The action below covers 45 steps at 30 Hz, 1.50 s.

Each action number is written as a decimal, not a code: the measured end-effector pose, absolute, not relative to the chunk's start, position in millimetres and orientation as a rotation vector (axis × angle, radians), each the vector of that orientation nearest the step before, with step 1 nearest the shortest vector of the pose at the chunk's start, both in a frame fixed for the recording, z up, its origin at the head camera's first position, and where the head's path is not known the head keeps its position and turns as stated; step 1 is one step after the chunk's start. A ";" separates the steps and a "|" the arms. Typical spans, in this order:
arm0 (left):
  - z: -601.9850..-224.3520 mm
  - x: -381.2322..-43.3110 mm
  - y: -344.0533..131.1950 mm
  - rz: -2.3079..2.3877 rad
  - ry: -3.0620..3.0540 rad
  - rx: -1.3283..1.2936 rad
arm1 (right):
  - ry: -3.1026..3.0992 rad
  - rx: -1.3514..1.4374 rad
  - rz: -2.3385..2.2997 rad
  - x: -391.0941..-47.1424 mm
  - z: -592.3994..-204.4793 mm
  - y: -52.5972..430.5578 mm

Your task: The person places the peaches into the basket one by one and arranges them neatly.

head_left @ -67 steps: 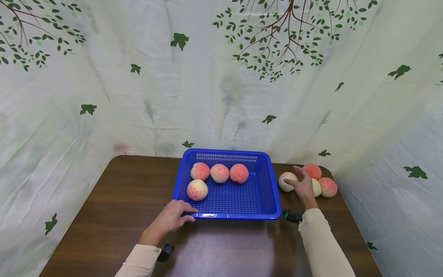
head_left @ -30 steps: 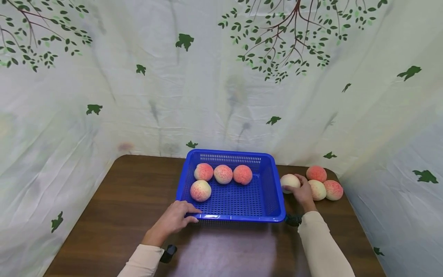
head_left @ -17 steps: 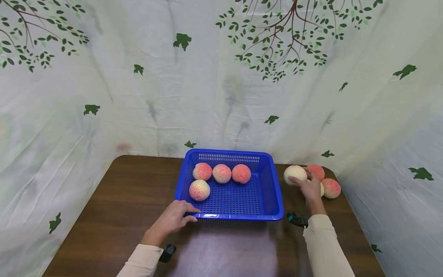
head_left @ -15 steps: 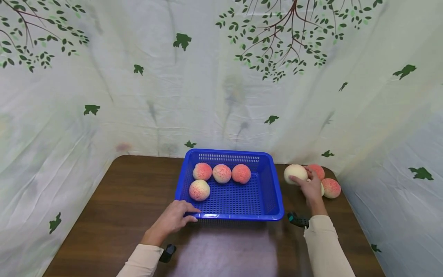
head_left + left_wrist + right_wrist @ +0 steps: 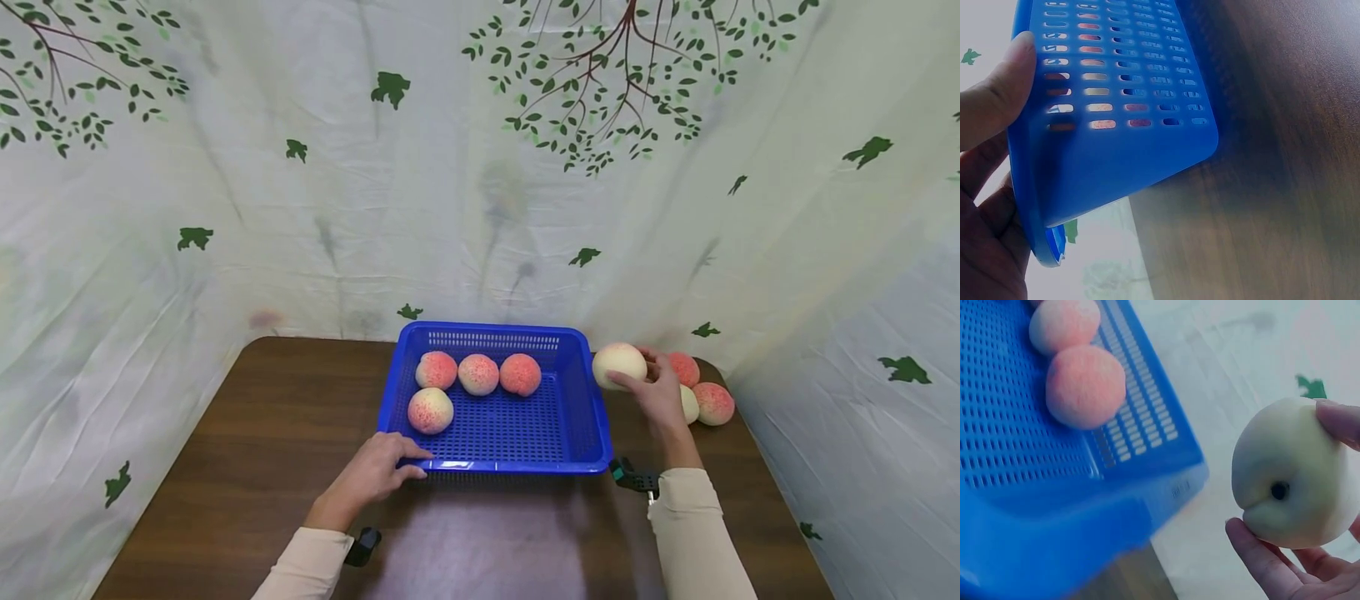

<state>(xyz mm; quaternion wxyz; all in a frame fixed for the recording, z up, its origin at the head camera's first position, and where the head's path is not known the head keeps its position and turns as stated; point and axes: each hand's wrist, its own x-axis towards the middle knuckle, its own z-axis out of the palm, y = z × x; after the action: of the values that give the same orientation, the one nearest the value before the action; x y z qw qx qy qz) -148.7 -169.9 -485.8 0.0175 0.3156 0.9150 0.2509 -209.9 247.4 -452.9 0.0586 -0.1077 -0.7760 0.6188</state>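
Right hand (image 5: 660, 398) holds a pale peach (image 5: 618, 367) beside the right side of a blue plastic basket (image 5: 517, 468), apparently off the bench (image 5: 307, 400). Its fingers (image 5: 1260, 556) pinch the fruit from opposite sides; right wrist view shows peach and basket apart. Left hand (image 5: 373, 468): fingers pinching the front rim near the left corner, thumb against the outer wall.

Inside: three blushed peaches (image 5: 478, 375) in a row at the back, one speckled peach (image 5: 431, 411) in front on the left. Three more peaches (image 5: 713, 404) on the bench, by the right hand.

Handling (judgement): step reads as a carry at the basket edge. Raise the peach enough that fruit and knuckles pass over the rim; lower before releasing, since a round fruit may roll and knock the row. Light pinch should suffice; surface looks soft. Left-hand hold should stop the basket sliding if bumped.

Markings: small dark characters on the basket corner, right wrist view, too blurred to read. No legible brand or label.
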 end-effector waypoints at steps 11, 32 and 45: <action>-486.0 -148.5 -169.7 0.788 2.844 0.984 | -2.366 -0.223 1.958 -208.6 -449.6 206.0; -488.0 -149.1 -171.4 0.791 2.852 1.052 | -2.396 -0.124 1.962 -216.9 -474.4 137.3; -485.9 -148.1 -171.7 0.800 2.853 1.059 | -2.446 -0.080 1.939 -222.0 -491.6 103.6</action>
<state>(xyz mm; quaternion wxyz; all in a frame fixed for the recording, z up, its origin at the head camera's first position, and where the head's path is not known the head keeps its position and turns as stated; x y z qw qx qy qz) -148.1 -171.7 -485.9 -0.0024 0.3367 0.9067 0.2541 -222.0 103.6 -491.6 0.0093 -0.0257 -0.7833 0.6210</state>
